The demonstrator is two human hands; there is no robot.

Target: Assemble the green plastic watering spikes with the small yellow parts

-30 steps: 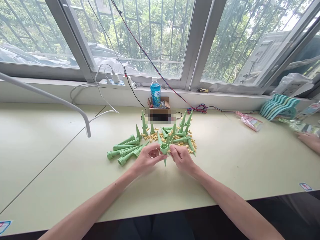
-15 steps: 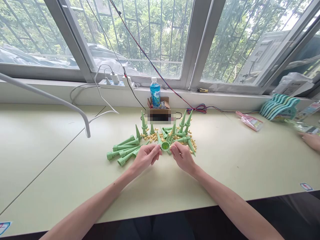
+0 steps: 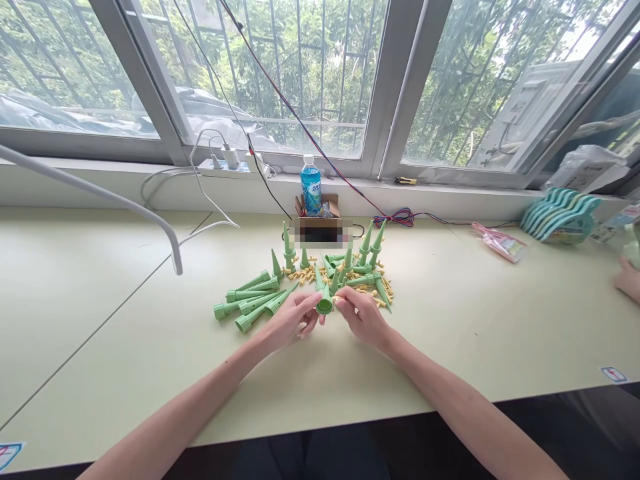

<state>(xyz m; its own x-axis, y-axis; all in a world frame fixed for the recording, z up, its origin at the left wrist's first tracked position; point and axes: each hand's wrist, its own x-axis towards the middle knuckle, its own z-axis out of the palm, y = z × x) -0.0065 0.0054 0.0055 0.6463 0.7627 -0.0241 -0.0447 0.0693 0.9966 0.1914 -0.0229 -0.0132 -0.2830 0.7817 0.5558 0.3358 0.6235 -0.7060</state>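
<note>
My left hand (image 3: 291, 316) grips a green plastic watering spike (image 3: 325, 305) by its side, its open round end tilted toward me. Close on its right, my right hand (image 3: 364, 315) is pinched on a small yellow plastic piece (image 3: 337, 300), mostly covered by the fingertips. Whether that piece touches the spike I cannot tell. Several green spikes (image 3: 250, 304) lie to the left of my left hand. Beyond both hands, more spikes stand point up, such as the pair with a tall spike (image 3: 367, 241), among scattered yellow pieces (image 3: 304, 275).
A cardboard box (image 3: 330, 207) and a bottle of blue liquid (image 3: 311, 188) stand at the back. Wires (image 3: 400, 217) coil beside them. A white curved bar (image 3: 125, 200) juts in from the left. Teal hangers (image 3: 559, 215), a pink packaged item (image 3: 500, 241) and another person's hand (image 3: 627, 279) are right.
The spike in my left hand has turned from tip-down to its open end facing me, dropping slightly. My right hand keeps its pinch beside it. The other person's hand moved right.
</note>
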